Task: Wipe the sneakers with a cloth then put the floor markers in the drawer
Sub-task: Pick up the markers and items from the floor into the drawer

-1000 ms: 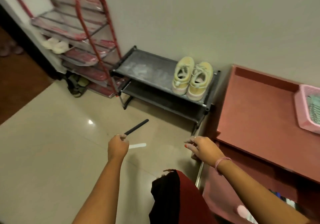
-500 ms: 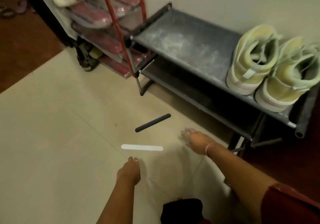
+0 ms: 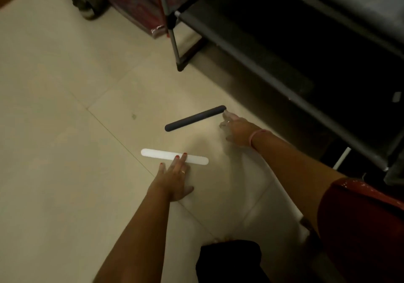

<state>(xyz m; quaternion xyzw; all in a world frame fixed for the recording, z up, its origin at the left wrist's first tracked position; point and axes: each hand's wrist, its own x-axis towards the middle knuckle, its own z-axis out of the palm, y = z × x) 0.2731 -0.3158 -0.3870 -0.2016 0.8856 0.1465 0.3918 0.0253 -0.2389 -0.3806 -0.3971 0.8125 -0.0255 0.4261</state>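
Two flat floor markers lie on the beige tiles. The white marker [image 3: 161, 154] lies crosswise, and my left hand [image 3: 175, 179] rests its straight fingertips on its middle. The black marker [image 3: 194, 118] lies at a slant a little farther out. My right hand [image 3: 237, 130], blurred by motion and wearing a pink wristband, reaches to the black marker's right end with its fingertips at or just short of it. The sneakers, the cloth and the drawer are out of view.
A dark grey two-tier shoe rack [image 3: 251, 48] fills the upper right, its leg [image 3: 176, 48] standing on the tiles just beyond the black marker. A red-framed rack [image 3: 140, 2] and dark footwear [image 3: 87, 0] sit at the top left. My knee in dark cloth [image 3: 227, 261] is at the bottom.
The view has dropped close to the floor. My left hand reached forward onto the white marker. My right hand moved out to the black marker's right end.
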